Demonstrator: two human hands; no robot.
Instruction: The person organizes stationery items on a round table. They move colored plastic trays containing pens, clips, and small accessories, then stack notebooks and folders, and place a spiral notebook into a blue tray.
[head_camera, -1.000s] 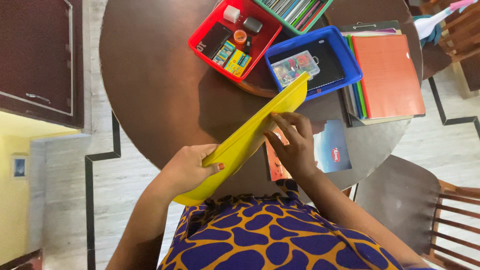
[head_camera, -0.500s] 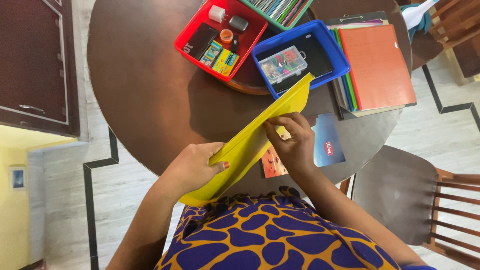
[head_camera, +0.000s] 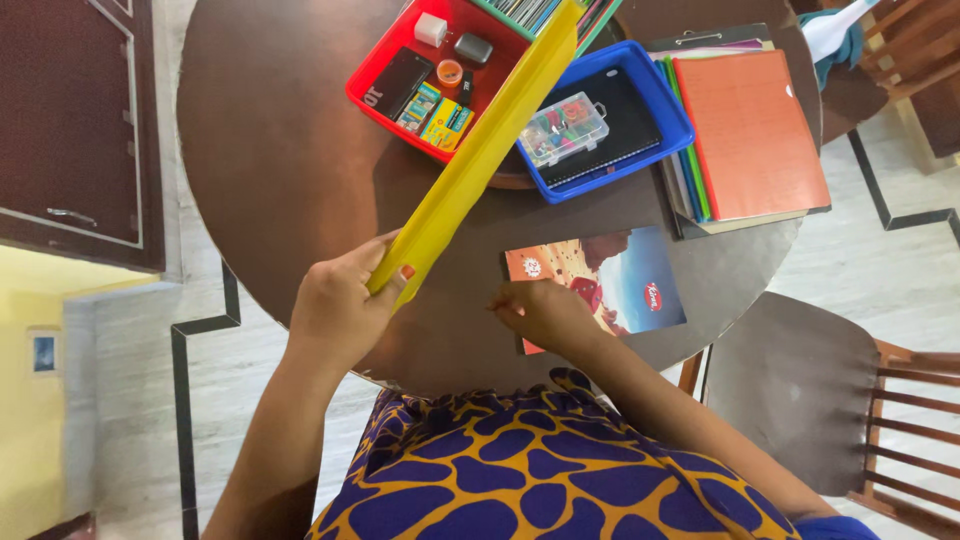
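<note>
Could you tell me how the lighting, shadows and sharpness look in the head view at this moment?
In the head view, the light is soft and even, with no hard glare; the yellow folder, held in the left hand, casts a dim shadow on the round table beside it. The right hand at the picture booklet looks slightly soft; the trays are crisp.

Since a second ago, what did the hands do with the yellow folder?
The right hand let go of the yellow folder and dropped to the picture booklet on the table. The left hand kept its grip and swung the folder up and away, over the red tray. The trays and the orange folder stack stayed put.
</note>
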